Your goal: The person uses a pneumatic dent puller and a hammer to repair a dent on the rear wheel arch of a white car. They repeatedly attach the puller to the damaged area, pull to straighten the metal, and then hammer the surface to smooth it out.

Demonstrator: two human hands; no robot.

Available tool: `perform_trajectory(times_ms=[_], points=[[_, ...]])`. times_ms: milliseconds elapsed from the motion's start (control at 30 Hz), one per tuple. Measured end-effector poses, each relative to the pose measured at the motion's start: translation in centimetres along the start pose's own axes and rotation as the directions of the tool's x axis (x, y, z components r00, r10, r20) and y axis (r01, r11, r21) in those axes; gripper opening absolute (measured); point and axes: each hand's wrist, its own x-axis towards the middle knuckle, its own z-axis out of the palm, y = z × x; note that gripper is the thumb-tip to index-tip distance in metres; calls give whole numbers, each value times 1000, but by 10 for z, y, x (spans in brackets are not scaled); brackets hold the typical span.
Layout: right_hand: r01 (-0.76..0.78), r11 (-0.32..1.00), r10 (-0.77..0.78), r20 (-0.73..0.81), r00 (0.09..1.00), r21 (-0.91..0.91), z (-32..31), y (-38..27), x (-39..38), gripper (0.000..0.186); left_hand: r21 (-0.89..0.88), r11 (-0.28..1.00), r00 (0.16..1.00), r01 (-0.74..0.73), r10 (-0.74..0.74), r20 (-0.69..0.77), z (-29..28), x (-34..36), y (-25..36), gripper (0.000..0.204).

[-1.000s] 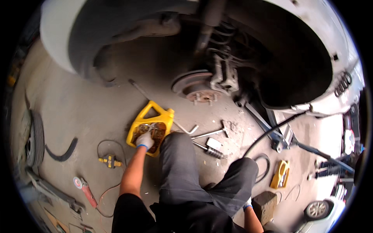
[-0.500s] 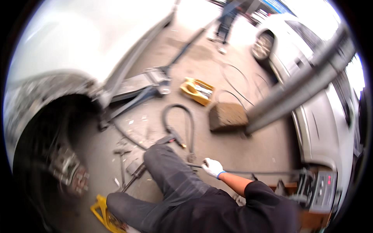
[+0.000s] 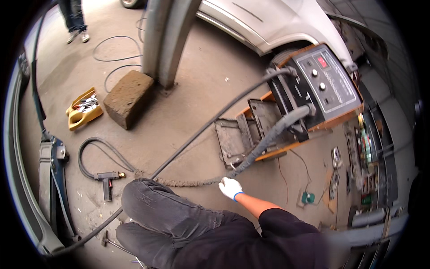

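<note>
My right hand (image 3: 230, 187), in a white glove with a blue cuff, is closed on a thick dark cable (image 3: 197, 183). The cable runs from the front of a welding machine (image 3: 320, 83), sagging past my hand toward my knees. A second black cable (image 3: 210, 119) stretches from the machine down over the floor, passing behind my knee. At the far end of the looped cable lies a black pistol-shaped gun (image 3: 106, 179) with a brass tip. My left hand is out of view.
A stone-like block (image 3: 127, 98) stands against a grey post (image 3: 168, 45). Beside it lies a yellow tool tray (image 3: 85, 117). A blue floor jack (image 3: 56, 157) is at left, near a car's edge. A white car (image 3: 264, 22) stands behind the machine. Someone stands far left (image 3: 76, 20).
The view has swung right, bringing the welding machine and its cables fully into sight. My right hand stays closed on the cable, and the wheel arch has left the picture.
</note>
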Motion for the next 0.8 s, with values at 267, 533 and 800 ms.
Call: perform_trajectory(times_ms=[267, 533, 800], points=[[219, 968, -123, -532, 838, 121, -58, -29, -3, 28, 401, 916, 995, 38, -72, 69, 3, 46, 146, 70], [315, 859, -448, -297, 843, -403, -189, -44, 108, 25, 85, 994, 970, 72, -50, -236, 94, 44, 25, 33], [383, 735, -428, 55, 902, -560, -175, -19, 148, 24, -225, 931, 939, 288, -321, -127, 145, -52, -68, 32]])
